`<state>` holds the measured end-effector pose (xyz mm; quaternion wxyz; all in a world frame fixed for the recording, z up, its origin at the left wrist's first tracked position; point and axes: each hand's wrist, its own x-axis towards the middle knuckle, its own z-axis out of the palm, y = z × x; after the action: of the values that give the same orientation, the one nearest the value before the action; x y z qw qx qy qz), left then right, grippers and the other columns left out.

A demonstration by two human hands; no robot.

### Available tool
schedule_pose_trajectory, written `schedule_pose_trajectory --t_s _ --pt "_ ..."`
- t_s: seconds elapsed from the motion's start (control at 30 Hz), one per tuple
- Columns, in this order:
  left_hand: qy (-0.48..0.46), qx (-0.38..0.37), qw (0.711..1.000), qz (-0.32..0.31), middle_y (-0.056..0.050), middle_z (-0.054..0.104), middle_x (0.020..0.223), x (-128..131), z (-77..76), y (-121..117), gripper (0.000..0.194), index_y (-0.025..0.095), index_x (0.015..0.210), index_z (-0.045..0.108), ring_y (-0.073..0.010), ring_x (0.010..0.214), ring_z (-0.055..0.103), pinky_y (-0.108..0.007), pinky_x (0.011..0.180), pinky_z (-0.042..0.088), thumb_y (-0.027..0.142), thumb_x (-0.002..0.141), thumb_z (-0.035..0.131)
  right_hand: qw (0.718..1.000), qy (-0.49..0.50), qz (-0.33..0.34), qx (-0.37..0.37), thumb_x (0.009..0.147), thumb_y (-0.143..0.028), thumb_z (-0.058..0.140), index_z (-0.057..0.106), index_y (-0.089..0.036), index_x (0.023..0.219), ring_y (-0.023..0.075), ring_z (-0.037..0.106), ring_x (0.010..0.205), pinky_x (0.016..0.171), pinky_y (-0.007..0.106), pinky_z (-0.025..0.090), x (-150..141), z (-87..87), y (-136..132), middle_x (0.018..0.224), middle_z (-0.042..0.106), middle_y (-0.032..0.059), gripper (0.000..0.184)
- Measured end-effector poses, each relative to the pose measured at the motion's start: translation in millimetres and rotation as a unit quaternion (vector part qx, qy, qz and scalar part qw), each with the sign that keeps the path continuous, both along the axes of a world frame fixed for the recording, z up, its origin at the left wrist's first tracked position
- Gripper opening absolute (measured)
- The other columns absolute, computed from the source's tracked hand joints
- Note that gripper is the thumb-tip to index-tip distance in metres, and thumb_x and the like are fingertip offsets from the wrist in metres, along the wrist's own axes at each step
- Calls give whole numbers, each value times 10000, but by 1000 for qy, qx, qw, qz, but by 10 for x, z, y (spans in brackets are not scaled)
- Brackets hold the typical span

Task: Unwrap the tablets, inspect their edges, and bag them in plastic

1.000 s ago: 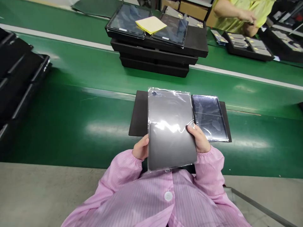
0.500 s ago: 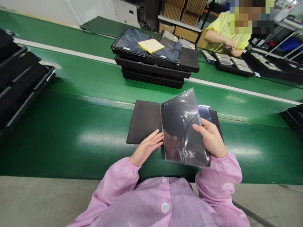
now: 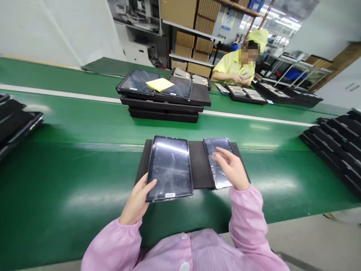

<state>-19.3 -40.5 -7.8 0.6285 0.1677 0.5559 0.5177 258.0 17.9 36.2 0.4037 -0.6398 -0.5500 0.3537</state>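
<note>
My left hand (image 3: pixel 138 199) grips the lower left edge of a tablet (image 3: pixel 170 165), thumb on top of its glossy screen. The tablet faces up, with a small white label at its bottom edge. It overlaps the left part of a black foam tray (image 3: pixel 199 165) and juts out past the tray's near edge. On the tray's right part lies a second tablet (image 3: pixel 221 177), screen up. My right hand (image 3: pixel 232 167) hovers over that second tablet, fingers apart and holding nothing; I cannot tell whether a fingertip touches the screen.
Beyond the tray stands a stack of black trays (image 3: pixel 166 114) bearing tablets and a yellow pad (image 3: pixel 160 84). More black stacks stand at the left (image 3: pixel 17 122) and right (image 3: pixel 338 146) on the green table (image 3: pixel 93 199). A co-worker in yellow (image 3: pixel 234 67) handles small parts across it.
The tablet went from my right hand to my left and turned from its back to its screen side. My right hand let go and is now over the second tablet. The view tilted up.
</note>
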Motion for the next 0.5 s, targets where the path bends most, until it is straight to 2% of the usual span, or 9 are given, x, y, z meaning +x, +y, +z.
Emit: schedule_pose_trajectory --t_s 0.1,0.17,0.23,0.3,0.37,0.4,0.43,0.47,0.5 --pt "15 -19 999 28 -41 800 854 -9 13 118 573 204 905 742 -288 901 761 -238 594 581 298 376 942 993 -55 -106 -20 808 -477 668 717 -136 1172 271 758 825 849 441 592 621 -137 12 950 792 117 500" --pt "21 -25 999 21 -22 797 843 -14 15 179 563 216 847 726 -291 919 756 -229 583 581 255 329 942 981 -97 -162 -50 830 -436 668 723 -131 1135 271 744 781 858 460 578 947 -228 -37 883 775 103 435" --pt "38 -41 998 -4 -7 799 883 -15 -10 210 525 229 849 708 -301 1010 733 -250 671 606 266 380 943 966 -135 -208 -80 872 -375 679 713 -129 1125 273 732 878 937 486 548 1161 -324 -106 953 759 111 354" --pt "81 -51 995 -26 -2 793 987 -9 -63 210 436 241 892 693 -309 1145 682 -311 864 606 344 528 908 953 -159 -234 -109 926 -331 678 686 -144 1150 267 693 1041 1011 506 511 1262 -428 -160 1119 723 115 292" --pt "198 -24 979 -31 -17 739 1207 0 -124 190 427 258 997 681 -333 1303 587 -404 1091 501 422 639 847 949 -164 -232 -141 962 -321 668 663 -163 1175 257 650 1140 1028 510 506 1273 -534 -176 1241 674 100 265" --pt "293 3 956 -26 -41 673 1339 2 -150 178 481 264 1077 672 -356 1380 516 -456 1177 410 465 666 820 950 -159 -221 -155 971 -328 663 659 -168 1179 255 641 1156 1020 506 514 1257 -583 -168 1265 661 93 262" --pt "403 30 914 -20 -81 583 1455 1 -170 168 564 256 1180 650 -382 1442 437 -507 1227 318 512 694 777 952 -150 -208 -168 977 -337 658 660 -171 1178 255 638 1160 1012 500 522 1235 -626 -151 1274 655 91 261" --pt "508 43 860 -22 -142 498 1527 -6 -187 161 665 220 1286 608 -414 1477 373 -555 1241 257 561 725 712 954 -140 -195 -180 980 -346 652 660 -172 1179 256 638 1158 1006 496 526 1212 -663 -126 1278 653 92 264" --pt "590 37 805 -37 -215 451 1543 -21 -204 160 775 154 1367 558 -452 1478 352 -601 1225 251 610 744 630 956 -127 -185 -190 984 -356 646 659 -175 1183 256 637 1158 1004 495 528 1192 -691 -96 1285 649 94 270"
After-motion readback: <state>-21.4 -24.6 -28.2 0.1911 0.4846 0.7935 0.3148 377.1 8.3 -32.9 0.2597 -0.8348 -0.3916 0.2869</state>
